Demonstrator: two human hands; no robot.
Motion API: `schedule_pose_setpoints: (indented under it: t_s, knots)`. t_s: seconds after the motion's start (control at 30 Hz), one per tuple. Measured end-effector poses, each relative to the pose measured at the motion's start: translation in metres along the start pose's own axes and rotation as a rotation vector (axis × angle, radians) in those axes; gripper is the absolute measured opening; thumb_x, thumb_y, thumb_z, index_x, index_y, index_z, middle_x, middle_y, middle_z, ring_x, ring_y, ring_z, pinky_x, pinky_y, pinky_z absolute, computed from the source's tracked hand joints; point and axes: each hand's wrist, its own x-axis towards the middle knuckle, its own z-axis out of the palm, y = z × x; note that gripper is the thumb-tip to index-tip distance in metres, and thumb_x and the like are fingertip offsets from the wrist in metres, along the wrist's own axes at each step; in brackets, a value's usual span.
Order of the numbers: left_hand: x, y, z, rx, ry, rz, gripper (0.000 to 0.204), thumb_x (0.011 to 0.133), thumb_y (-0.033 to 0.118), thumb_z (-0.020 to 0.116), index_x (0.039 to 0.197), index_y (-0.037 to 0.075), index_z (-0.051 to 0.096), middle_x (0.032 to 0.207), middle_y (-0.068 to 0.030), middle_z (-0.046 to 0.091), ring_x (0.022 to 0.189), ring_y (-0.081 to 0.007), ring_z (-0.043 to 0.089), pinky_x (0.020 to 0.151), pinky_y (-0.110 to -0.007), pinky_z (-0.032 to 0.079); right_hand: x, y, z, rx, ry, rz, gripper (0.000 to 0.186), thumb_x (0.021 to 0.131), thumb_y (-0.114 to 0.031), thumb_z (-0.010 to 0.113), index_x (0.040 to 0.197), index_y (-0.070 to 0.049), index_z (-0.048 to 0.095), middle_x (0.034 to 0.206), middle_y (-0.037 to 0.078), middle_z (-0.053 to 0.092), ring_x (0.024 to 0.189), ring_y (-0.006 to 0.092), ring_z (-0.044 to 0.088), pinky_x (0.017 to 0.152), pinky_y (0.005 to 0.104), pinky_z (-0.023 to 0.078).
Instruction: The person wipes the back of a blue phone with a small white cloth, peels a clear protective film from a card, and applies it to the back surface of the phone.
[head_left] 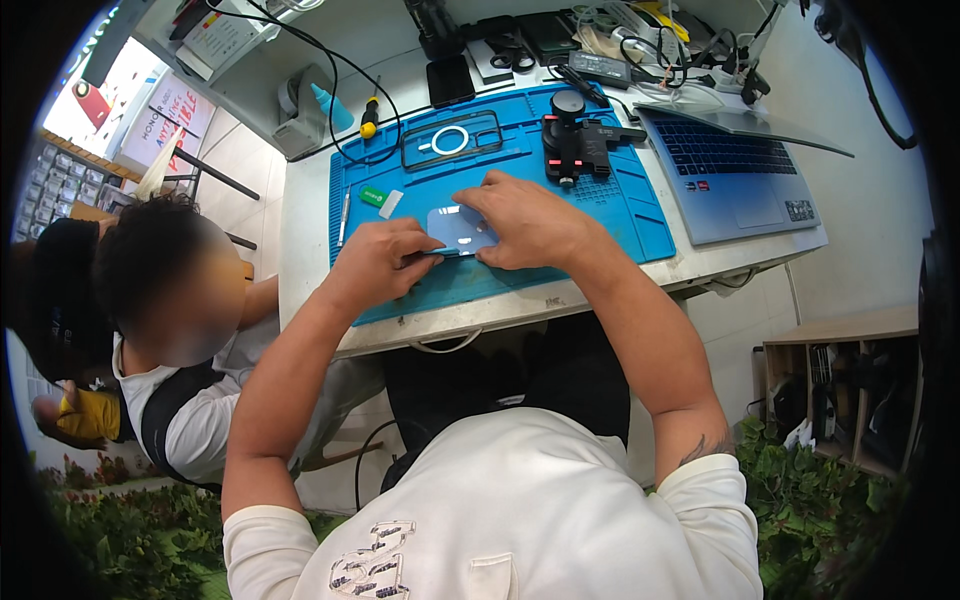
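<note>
A glossy, light-reflecting smartphone (461,229) lies on the blue work mat (620,215), between my hands. My right hand (535,222) grips it, fingers at the far edge and thumb at the near right corner. At the phone's near left corner, my left hand (382,255) is closed in a pinch beside a thin teal strip (441,251); whether the strip is in the fingers or just under them is hard to see. Left of the phone are a small green packet (373,196) and a white slip (391,205).
Behind the phone lies a clear phone case with a white ring (451,141). A black clamp-like fixture (580,145) stands to its right, near an open laptop (735,175). A yellow-black screwdriver (370,120), a blue bottle (332,107) and cables are farther back. Another person (190,400) sits at left.
</note>
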Motion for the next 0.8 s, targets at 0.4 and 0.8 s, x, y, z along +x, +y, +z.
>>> schedule_pose_setpoints:
  t_s: [0.4,0.8]
  knots:
    - [-0.011,0.007,0.008,0.065,0.07,0.042,0.021,0.086,0.003,0.087,0.107,0.008,0.084,0.097,-0.0082,0.076,0.084,-0.0276,0.075,0.072,-0.038,0.06,0.002,0.0,-0.002,-0.014,-0.04,0.018,0.06,0.079,-0.014,0.085,0.135,0.002,0.07,0.117,0.023,0.076,0.123,0.0399,0.068,0.103,0.0475,0.059]
    - [-0.026,0.016,0.025,0.21,0.216,0.151,0.031,0.082,0.001,0.087,0.111,0.009,0.079,0.1,-0.0074,0.073,0.089,-0.0274,0.073,0.074,-0.039,0.06,-0.001,-0.002,-0.003,-0.043,-0.073,0.022,0.074,0.082,-0.018,0.089,0.149,0.0,0.064,0.123,0.021,0.074,0.122,0.0365,0.069,0.103,0.0446,0.059]
